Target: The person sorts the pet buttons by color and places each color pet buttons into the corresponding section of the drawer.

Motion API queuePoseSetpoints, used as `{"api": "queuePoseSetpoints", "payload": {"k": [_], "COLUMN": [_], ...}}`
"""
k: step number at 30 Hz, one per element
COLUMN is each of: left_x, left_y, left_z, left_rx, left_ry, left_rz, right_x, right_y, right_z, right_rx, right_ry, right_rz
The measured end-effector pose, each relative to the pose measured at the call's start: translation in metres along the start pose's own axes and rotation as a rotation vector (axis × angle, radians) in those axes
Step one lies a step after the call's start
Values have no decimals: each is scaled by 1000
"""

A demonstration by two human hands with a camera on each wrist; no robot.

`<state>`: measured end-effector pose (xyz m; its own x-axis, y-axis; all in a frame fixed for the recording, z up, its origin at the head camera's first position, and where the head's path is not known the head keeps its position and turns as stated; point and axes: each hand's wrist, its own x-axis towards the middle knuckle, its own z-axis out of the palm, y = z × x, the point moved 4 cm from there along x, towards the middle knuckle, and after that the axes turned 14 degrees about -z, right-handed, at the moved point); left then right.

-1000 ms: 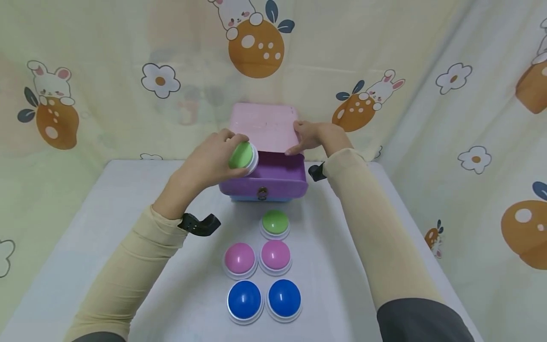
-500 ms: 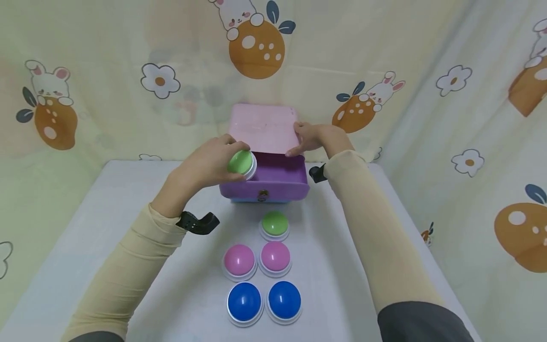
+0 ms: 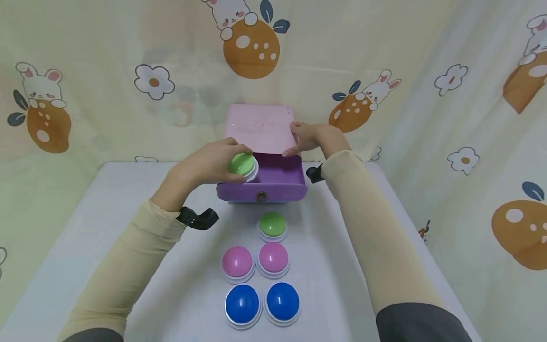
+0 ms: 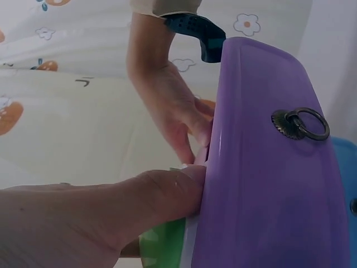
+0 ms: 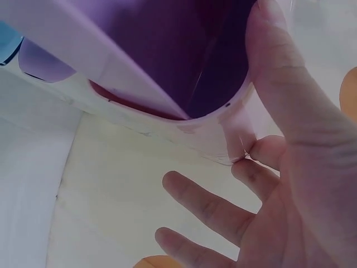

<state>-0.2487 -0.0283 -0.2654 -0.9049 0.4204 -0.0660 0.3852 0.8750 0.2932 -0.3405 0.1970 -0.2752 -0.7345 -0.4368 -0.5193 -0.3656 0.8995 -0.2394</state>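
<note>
White counter (image 3: 188, 280) beneath, the left hand (image 3: 209, 164) pinches a green dome (image 3: 241, 164), best lowered level into the drawer (image 3: 282, 192); the right hand (image 3: 315, 137) seemingly pinches the pink top (image 3: 260, 128).

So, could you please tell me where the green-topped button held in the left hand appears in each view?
Head: the green-topped button is just left of centre, in the left hand.
Left wrist: the green-topped button is at the bottom edge, left of centre, partly hidden.
Right wrist: not visible.
Shared landmark: the right hand, in all three views.
</note>
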Motion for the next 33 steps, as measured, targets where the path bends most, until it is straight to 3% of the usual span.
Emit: {"api": "queuePoseSetpoints", "payload": {"k": [14,33], "left_x": [9,17], "left_y": [3,-2], "left_z": [7,20], "left_rx": [23,50], "left_ry": [-106,-135], "left_rz": [79,168], "right_x": [2,3], "right_y": [-3,1], "right_z": [1,1], "right_rx": [7,14], "right_ry": [-2,0], "right_rz": [12,10]}}
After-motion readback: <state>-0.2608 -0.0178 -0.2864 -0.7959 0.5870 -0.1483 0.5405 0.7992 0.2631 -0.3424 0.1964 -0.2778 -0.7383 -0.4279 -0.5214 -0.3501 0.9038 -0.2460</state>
